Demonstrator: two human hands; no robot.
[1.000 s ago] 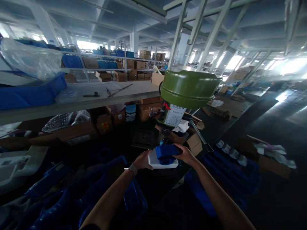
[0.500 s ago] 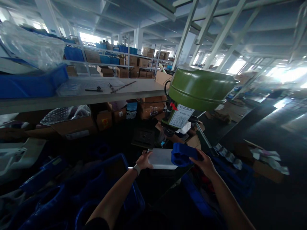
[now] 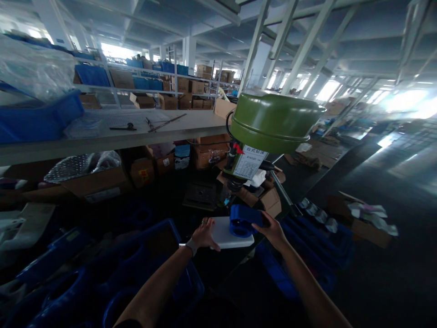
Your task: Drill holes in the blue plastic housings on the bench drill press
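Observation:
A white rectangular block [image 3: 220, 233] lies low in front of me, under the drill press. My left hand [image 3: 205, 234] is closed on its left end, thumb along the near edge. My right hand [image 3: 273, 230] grips a glossy blue part [image 3: 245, 219] with a rounded, hollow left end. This part overlaps the right half of the block; whether it rests on it I cannot tell. Above and behind both hands hangs the green drill press head [image 3: 273, 120], its dark chuck [image 3: 235, 183] just over the blue part.
Left of me stands a blue crate [image 3: 174, 228] near several blue castings [image 3: 64, 287]. More blue parts [image 3: 310, 246] lie at the right. Beyond, a worktable [image 3: 201, 119] carries calipers [image 3: 124, 127]. A drill press lever [image 3: 283, 184] juts out at the right.
My right hand has moved the blue part left and further over the white block. My left hand stays on the block's left end. The whole view has shifted slightly.

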